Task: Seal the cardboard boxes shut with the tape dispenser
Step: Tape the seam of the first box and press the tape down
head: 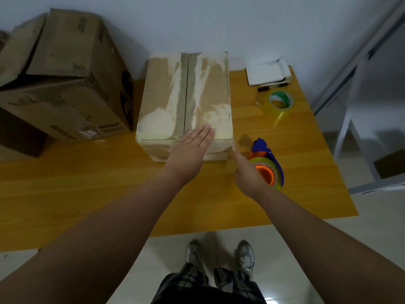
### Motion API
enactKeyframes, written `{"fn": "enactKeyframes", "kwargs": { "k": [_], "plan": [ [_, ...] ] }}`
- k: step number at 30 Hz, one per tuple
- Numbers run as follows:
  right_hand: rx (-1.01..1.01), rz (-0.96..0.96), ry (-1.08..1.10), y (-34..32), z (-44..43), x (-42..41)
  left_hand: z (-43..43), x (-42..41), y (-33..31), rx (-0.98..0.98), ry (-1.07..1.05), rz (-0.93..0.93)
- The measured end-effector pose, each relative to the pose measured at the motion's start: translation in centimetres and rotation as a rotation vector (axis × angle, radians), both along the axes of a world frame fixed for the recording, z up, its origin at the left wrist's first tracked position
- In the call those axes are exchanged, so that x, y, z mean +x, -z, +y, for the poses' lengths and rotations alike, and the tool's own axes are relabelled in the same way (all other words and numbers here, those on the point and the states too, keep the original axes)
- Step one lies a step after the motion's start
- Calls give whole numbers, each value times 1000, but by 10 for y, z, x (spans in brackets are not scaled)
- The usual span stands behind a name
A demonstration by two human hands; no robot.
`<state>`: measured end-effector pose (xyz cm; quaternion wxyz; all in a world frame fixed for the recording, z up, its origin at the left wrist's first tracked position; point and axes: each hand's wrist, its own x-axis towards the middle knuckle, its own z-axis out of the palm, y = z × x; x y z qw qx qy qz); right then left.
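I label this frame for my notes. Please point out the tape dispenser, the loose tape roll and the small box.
tape dispenser [266, 173], head view, on its orange hub.
loose tape roll [271, 111], head view, on its clear outer wall.
small box [206, 95], head view, on its top flap.

- Head view, sole camera: worn on my head, wide-angle.
- Facing: forward and steeply down onto the table [87, 194]; wall [241, 29] at top, my shoes [244, 257] at bottom.
- Range: near; my left hand [192, 141] and right hand [247, 174] sit mid-frame.
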<state>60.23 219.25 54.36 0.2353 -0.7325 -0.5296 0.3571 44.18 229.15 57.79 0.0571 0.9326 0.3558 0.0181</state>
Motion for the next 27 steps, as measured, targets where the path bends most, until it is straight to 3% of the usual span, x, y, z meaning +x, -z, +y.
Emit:
{"fn": "enactKeyframes", "kwargs": {
  "k": [4,8,12,16,21,27],
  "plan": [
    [161,-213,112,-18,19,21,3,1,-3,-29,0,-1],
    [4,-477,-70,-29,49,24,5,0,-4,-46,8,-25],
    [-47,-640,-92,-36,61,18,6,-1,-3,-51,12,-39],
    [-26,-536,-4,-42,63,22,7,-1,0,-51,6,-43],
    [199,-460,68,-42,52,18,8,1,1,-44,5,-36],
    [231,-630,-318,-28,59,18,8,-1,3,-15,23,-18]
  ]
}}
